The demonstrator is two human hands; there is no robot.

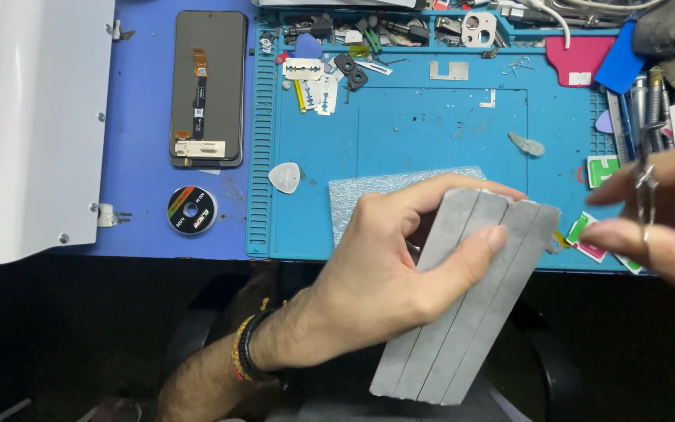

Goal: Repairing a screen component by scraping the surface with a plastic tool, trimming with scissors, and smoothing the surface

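From the head camera, the left hand [384, 266] grips a grey ridged slab [462, 297], thumb across its face and fingers [462, 191] curled over its top edge, holding it tilted above the near edge of the blue mat [431, 133]. The right hand [658, 215], blurred, pinches thin metal tweezers [647, 191] between thumb and forefinger, just right of the slab. Behind the slab a silver foam sheet [384, 187] lies on the mat. Left of the mat rest a white pick [284, 177], a phone screen [208, 86] and a small disc [191, 210].
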